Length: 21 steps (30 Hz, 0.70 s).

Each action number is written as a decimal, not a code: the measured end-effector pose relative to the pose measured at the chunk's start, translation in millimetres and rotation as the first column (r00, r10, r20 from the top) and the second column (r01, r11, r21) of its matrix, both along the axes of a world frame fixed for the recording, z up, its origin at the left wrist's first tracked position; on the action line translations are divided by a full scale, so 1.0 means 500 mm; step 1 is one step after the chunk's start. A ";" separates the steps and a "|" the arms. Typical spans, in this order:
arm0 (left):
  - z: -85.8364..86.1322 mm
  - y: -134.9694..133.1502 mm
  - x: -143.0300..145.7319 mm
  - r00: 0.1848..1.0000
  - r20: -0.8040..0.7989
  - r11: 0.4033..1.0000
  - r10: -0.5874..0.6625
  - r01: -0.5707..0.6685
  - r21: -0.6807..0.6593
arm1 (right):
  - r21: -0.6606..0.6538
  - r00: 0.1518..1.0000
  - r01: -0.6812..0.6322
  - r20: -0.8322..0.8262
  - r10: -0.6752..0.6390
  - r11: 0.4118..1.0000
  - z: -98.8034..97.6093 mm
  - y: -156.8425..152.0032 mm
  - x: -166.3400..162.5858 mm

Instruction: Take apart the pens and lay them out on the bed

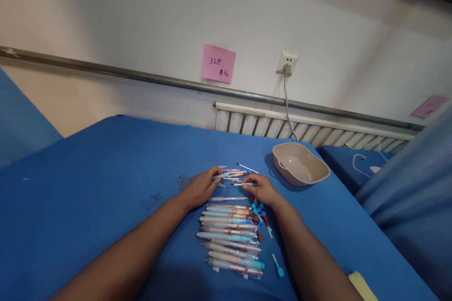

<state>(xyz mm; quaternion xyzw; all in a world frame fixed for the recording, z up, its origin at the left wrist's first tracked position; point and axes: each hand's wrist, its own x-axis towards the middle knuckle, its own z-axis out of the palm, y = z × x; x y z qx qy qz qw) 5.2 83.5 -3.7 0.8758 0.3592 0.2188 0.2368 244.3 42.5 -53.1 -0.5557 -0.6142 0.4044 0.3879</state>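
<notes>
My left hand (198, 187) rests on the blue tablecloth (106, 183), its fingers curled around a pale pen (221, 176). My right hand (262, 189) is opposite it, fingertips pinched on a thin pen part (243, 183) among a few loose pen pieces (236, 172). Between my forearms, several pastel pens (231, 240) lie side by side in a row. Small blue and brown caps (259, 214) are scattered beside the row, near my right wrist.
A beige oval tub (300, 163) stands at the back right of the table. A radiator (310, 129), a wall socket with a cable (286, 65) and a pink note (218, 63) are behind. A yellow object (362, 286) lies near the front right corner.
</notes>
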 end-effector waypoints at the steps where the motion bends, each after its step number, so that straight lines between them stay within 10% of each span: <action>1: -0.001 -0.003 0.004 1.000 0.010 1.000 -0.009 0.009 0.002 | 0.021 1.000 -0.009 0.009 0.009 1.000 0.000 0.000 -0.009; 21: 0.004 -0.005 0.003 0.983 -0.163 0.991 -0.087 0.102 0.082 | 0.188 0.923 -0.023 0.381 -0.051 0.982 0.012 0.002 0.039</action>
